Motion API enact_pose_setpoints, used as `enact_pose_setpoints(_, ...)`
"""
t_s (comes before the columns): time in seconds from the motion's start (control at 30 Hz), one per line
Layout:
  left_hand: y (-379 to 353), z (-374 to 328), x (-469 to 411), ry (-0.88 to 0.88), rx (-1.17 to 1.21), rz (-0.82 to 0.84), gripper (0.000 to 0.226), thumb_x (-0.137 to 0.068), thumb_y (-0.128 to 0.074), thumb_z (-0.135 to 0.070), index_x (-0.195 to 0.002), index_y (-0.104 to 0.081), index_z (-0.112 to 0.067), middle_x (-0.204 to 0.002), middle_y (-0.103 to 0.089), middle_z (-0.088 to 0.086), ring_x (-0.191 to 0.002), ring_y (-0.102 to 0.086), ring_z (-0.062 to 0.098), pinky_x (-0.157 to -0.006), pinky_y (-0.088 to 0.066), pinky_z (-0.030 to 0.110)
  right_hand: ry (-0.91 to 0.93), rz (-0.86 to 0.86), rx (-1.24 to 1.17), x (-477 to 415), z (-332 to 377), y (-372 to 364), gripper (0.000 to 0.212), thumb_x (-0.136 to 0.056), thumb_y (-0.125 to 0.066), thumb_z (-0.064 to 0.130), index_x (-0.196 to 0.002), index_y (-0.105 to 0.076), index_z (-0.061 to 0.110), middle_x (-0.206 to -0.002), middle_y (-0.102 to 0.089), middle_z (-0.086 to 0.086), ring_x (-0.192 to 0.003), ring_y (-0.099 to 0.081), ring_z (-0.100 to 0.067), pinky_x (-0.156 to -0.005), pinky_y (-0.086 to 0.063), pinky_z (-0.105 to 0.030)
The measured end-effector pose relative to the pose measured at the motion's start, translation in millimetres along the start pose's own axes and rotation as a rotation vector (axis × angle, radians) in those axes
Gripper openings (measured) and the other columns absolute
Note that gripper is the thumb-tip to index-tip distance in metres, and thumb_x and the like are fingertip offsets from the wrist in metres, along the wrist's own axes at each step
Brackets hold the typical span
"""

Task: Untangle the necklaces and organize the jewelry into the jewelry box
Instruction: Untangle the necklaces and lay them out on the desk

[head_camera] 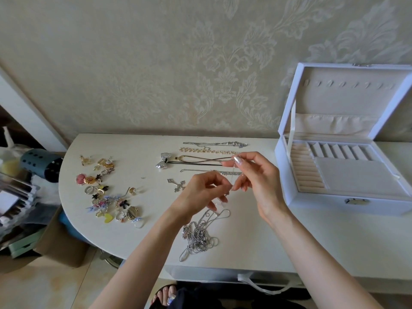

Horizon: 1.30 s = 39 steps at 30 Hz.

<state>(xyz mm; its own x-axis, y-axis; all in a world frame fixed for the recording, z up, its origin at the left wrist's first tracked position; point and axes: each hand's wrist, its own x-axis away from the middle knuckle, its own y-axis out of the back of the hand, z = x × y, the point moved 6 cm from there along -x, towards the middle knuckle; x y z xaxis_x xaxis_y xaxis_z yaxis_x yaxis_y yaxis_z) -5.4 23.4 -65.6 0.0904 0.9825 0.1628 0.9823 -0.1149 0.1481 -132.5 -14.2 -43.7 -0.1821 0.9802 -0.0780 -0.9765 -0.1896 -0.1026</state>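
1. Pinching the top of a fine silver chain point(233, 175) with the right hand point(252, 175), thumb against forefinger, raised over the table; pinching its lower end with the left hand point(200, 192), fingers curled, just below.
2. Judging by looks: very light, limp, slippery, easily kinked or snapped. Best to grip at a clasp or close beside a knot, fingertips only, never yanking.
3. Lying right under the hands on the white rounded table point(145, 241): tangled heap of silver snake chains point(200, 235), probably heavier and springy, loops interlocked.
4. Farther back, laid out in straight rows: several separate necklaces, including a silver bow pendant on black cord point(163, 163).
5. Standing at far right, well apart: open white jewellery box with cream lining point(323, 205), lid up.
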Motion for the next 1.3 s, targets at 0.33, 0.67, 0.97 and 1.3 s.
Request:
enact_pose_setpoints(0.33, 2.6, 0.6, -0.5, 0.0, 0.173, -0.031, 0.015, -0.095, -0.053, -0.015, -0.082, -0.058, -0.009, -0.074, -0.059, 0.001, -0.06, -0.058, 0.01, -0.043, -0.036, 0.017, -0.043, 0.039, -0.022, -1.0, -5.8, 0.2, 0.017, -0.087, -0.056, -0.005, -0.1, -0.061, 0.005, -0.085, -0.072, -0.012, -0.054, -0.054, -0.014, -0.052, -0.041, -0.022)
enact_pose_setpoints(0.67, 11.4, -0.3, 1.0, -0.026, 0.209, -0.131, 0.01, -0.09, -0.059, -0.008, -0.084, -0.066, -0.006, -0.072, -0.064, -0.001, -0.056, -0.054, 0.008, -0.041, -0.035, 0.017, -0.076, 0.168, 0.045, -0.5, -10.4, -5.9, 0.012, -0.083, -0.061, -0.004, -0.085, -0.069, 0.005, -0.077, -0.066, -0.009, -0.065, -0.057, -0.012, -0.065, -0.049, -0.024)
enact_pose_setpoints(0.97, 17.6, -0.5, -1.0, -0.05, 0.077, -0.234, 0.012, -0.087, -0.062, -0.005, -0.076, -0.057, -0.007, -0.062, -0.056, -0.002, -0.054, -0.052, 0.008, -0.041, -0.035, 0.019, -0.097, 0.113, 0.114, -2.9, -17.7, -3.6, 0.004, -0.082, -0.068, 0.0, -0.085, -0.069, -0.001, -0.075, -0.067, -0.012, -0.066, -0.064, -0.016, -0.065, -0.056, -0.028)
enact_pose_setpoints(1.3, 18.6, -2.0, -0.2, -0.071, -0.129, -0.28, 0.01, -0.087, -0.063, -0.017, -0.081, -0.065, -0.009, -0.075, -0.067, 0.015, -0.054, -0.053, 0.008, -0.043, -0.037, 0.019, -0.139, 0.138, 0.102, -2.5, -17.8, -2.4, 0.006, -0.084, -0.064, -0.003, -0.084, -0.07, -0.001, -0.075, -0.069, -0.016, -0.065, -0.067, -0.021, -0.063, -0.057, -0.029)
